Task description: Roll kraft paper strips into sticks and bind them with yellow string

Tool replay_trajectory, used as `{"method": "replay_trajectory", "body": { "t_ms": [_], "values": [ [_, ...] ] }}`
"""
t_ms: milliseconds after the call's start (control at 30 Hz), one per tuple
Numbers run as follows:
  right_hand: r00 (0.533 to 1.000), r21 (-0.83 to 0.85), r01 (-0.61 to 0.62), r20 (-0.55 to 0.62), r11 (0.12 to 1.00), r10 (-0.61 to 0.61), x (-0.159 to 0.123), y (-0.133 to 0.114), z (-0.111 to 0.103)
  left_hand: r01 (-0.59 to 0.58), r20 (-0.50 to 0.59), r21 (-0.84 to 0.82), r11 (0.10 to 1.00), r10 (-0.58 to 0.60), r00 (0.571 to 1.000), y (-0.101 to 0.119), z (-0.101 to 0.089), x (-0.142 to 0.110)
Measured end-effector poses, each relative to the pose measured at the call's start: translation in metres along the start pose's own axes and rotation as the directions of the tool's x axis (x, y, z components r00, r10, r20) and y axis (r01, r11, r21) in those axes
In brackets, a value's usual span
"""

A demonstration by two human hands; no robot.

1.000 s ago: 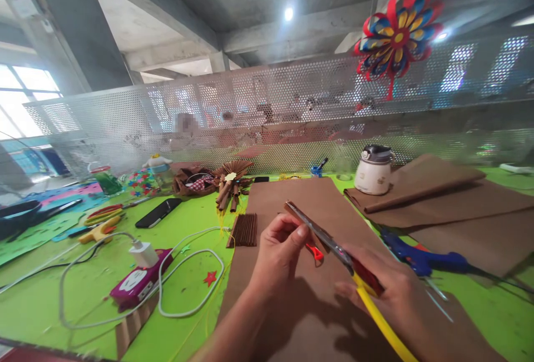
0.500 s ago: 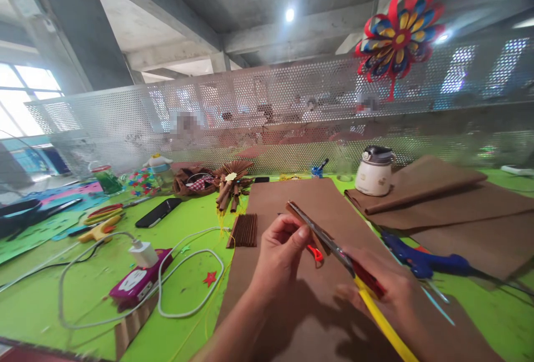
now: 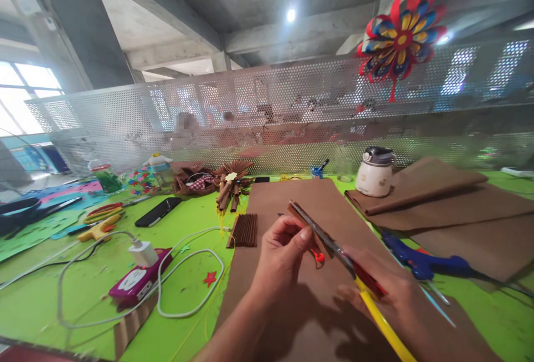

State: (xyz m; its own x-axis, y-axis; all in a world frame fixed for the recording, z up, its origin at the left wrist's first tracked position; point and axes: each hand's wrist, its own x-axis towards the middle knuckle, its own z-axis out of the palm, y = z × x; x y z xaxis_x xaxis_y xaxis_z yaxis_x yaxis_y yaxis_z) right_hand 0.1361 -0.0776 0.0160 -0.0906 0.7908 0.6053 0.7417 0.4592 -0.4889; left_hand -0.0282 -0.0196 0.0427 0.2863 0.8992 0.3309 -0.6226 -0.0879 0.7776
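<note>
In front of me, over a large sheet of brown paper (image 3: 292,192), my left hand (image 3: 277,256) pinches a small folded piece of brown paper (image 3: 294,212) between thumb and fingers. My right hand (image 3: 390,284) is wrapped round the scissors (image 3: 346,260), which have yellow and red handles. Their blades lie along the folded piece, pointing up and left, close to my left fingertips. A small orange-red object (image 3: 319,259) shows below the blades, partly hidden. Left of my left hand sits a pleated piece of brown paper (image 3: 245,230).
A blue glue gun (image 3: 429,262) and folded brown paper (image 3: 450,206) lie at right, near a white jug (image 3: 374,173). On the left are a purple power strip (image 3: 139,278) with a white cable, a phone (image 3: 158,212) and more scissors (image 3: 102,214). A perforated screen (image 3: 267,106) stands behind.
Both hands stay almost in place, still holding the scissors and the folded paper. The view shifts very slightly.
</note>
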Motion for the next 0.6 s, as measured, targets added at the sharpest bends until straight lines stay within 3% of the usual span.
{"method": "replay_trajectory", "body": {
  "t_ms": [167,600],
  "values": [
    [0.999,-0.044,-0.005,-0.052,0.999,0.003,-0.001,0.005,0.002,-0.012,-0.002,0.0,1.0,0.012,1.0,0.0,0.002,-0.001],
    [0.995,0.023,0.1,-0.015,0.995,-0.099,-0.006,0.018,0.009,-0.023,-0.034,0.021,1.0,0.024,0.999,0.002,0.003,-0.001]
  ]
}}
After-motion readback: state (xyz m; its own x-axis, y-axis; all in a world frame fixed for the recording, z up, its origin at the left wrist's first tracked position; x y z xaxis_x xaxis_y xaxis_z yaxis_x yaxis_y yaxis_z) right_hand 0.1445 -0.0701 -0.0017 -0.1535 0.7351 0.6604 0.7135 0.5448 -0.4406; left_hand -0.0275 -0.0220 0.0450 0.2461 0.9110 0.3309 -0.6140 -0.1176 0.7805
